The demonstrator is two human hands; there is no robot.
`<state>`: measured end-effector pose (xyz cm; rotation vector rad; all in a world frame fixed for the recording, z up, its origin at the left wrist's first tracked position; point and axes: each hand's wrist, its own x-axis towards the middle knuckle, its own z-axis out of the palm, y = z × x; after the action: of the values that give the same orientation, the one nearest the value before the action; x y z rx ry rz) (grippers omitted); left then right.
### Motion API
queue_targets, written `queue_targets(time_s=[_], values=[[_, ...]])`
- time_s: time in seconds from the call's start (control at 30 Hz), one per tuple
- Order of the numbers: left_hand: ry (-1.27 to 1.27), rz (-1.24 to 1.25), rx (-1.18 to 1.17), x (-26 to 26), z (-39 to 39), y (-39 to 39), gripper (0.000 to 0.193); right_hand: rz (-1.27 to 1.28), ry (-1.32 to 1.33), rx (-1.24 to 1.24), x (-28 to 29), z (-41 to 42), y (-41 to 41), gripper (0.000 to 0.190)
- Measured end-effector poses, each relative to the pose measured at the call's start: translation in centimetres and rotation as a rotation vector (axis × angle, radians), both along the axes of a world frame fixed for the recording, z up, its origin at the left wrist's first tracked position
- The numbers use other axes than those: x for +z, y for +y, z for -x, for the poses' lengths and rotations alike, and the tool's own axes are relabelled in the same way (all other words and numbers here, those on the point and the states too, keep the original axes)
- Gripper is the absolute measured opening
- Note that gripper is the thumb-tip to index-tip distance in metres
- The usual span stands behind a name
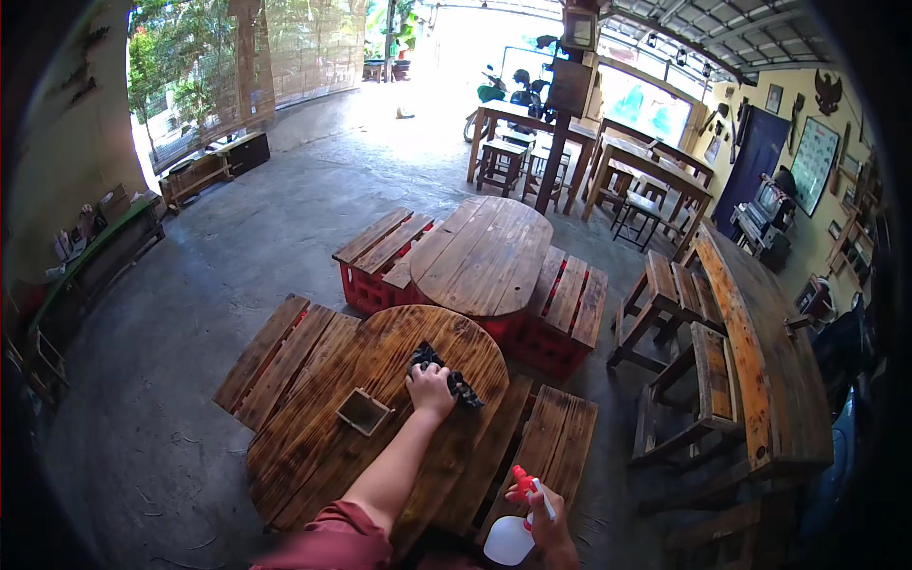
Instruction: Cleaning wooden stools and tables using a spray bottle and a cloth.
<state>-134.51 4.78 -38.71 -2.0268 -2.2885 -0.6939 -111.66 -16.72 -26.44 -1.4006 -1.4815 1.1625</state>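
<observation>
My left hand presses a crumpled dark patterned cloth on the far half of an oval wooden table. The cloth shows on both sides of my fingers. A small wooden box with a dark inside lies on the tabletop, left of my forearm. My right hand is at the lower right, beyond the table's edge, closed around a spray bottle with a whitish body and a red and white trigger head. The bottle is above the slatted bench on that side.
Slatted wooden benches flank the table, one at the right and another at the left. A second oval table stands just beyond, with benches on red crates. Wooden stools and a long counter are at the right.
</observation>
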Motion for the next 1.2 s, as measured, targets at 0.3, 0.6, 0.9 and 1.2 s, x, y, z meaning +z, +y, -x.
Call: queue_targets(time_s=[0.3, 0.6, 0.9, 1.2], values=[[-0.157, -0.085, -0.446, 1.9, 2.1, -22.1, 0.031, -0.058, 0.091, 0.006, -1.3, 0.3, -1.7, 0.093], [-0.006, -0.142, 0.293, 2.6, 9.6, -27.5, 0.024, -0.036, 0.103, 0.144, -1.2, 5.5, -3.1, 0.087], [-0.126, -0.096, -0.015, 3.1, 9.8, -33.8, 0.026, -0.153, 0.010, 0.271, -3.0, 10.2, -4.1, 0.067], [0.017, -0.233, 0.472, 1.3, 19.5, -31.2, 0.026, -0.205, -0.183, 0.323, -2.9, 16.1, -5.7, 0.066]])
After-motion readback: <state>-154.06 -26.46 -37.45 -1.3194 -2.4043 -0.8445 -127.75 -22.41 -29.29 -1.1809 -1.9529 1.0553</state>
